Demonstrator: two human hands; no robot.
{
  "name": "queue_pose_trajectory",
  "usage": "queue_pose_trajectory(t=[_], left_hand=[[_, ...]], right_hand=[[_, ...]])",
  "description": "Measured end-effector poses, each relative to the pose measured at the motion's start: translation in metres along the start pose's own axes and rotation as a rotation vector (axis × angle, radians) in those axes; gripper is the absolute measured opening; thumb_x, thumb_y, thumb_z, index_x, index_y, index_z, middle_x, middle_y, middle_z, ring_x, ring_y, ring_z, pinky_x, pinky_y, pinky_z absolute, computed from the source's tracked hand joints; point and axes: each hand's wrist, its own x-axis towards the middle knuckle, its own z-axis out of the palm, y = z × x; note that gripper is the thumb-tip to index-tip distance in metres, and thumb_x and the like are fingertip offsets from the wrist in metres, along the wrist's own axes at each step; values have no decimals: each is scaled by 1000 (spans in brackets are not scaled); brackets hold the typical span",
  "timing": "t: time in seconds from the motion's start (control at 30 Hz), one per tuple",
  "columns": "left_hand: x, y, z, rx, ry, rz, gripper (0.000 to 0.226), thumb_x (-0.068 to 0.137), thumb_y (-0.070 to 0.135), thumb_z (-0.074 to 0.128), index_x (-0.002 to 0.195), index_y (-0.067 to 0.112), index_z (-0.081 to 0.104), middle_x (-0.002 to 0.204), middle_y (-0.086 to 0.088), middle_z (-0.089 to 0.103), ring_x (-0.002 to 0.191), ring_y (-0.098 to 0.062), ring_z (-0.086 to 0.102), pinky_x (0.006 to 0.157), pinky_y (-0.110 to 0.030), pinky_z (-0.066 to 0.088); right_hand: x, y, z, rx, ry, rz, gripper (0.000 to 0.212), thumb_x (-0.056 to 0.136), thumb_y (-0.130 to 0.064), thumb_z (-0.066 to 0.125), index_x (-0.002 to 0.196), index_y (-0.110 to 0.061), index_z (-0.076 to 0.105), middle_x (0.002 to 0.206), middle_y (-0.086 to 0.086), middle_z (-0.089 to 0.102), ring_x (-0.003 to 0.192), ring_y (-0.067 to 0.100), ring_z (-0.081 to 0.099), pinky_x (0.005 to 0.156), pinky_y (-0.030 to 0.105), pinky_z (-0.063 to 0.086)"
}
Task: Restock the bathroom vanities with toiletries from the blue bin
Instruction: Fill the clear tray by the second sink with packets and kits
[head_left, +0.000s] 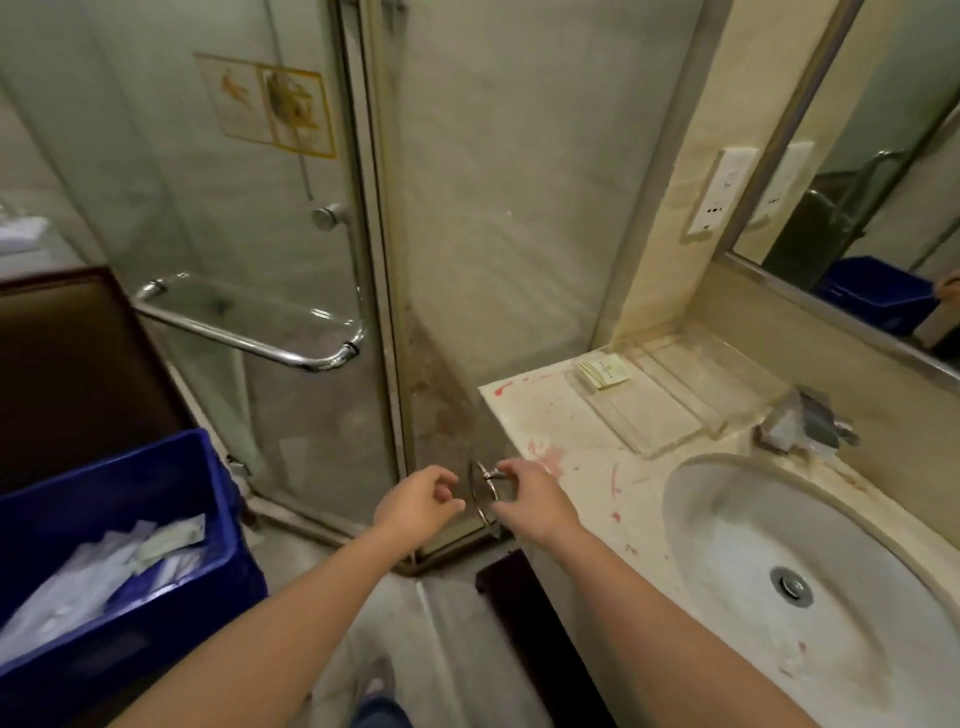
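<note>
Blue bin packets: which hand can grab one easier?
Probably left: the left hand looks empty and nearer the blue bin; the right hand is at the metal ring by the vanity.

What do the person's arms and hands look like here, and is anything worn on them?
The left forearm and right forearm are bare as far as the frame shows, with no sleeves or cuffs. The left hand and right hand are ungloved, with no watch, band or finger jewellery visible. A bit of blue cloth at the bottom edge is likely trousers.
</note>
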Motion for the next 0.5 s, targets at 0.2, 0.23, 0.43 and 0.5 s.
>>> queue_pose_trajectory(t=[0.2,0.23,0.43,0.5], left_hand=[[-33,-41,-38,-53,74,-142,41,86,34,70,123,25,57,108,7,63,98,-10,61,91,-31,51],[-39,-49,-45,-68,82,-159,42,86,34,70,125,23,56,112,5,62,101,-11,61,93,-32,51],[-72,-115,-89,-142,117,-252,45,86,37,68,127,28,53,112,11,62,98,-5,60,89,-31,52],[-83,-141,-105,-157,138,-277,43,85,39,69,124,31,54,105,17,61,95,-3,60,86,-31,53]], right_hand=[[4,-48,38,-143,-101,-153,64,79,-27,68,139,-23,48,137,1,51,125,18,50,105,34,43],[5,-57,45,-155,-120,-179,64,79,-27,68,139,-22,48,138,3,51,126,19,50,105,34,43],[9,-117,96,-203,-224,-293,64,79,-29,66,140,-22,47,142,1,49,130,18,47,105,32,42],[9,-140,116,-211,-253,-325,65,80,-29,66,141,-24,46,142,-2,48,130,16,47,105,32,42]])
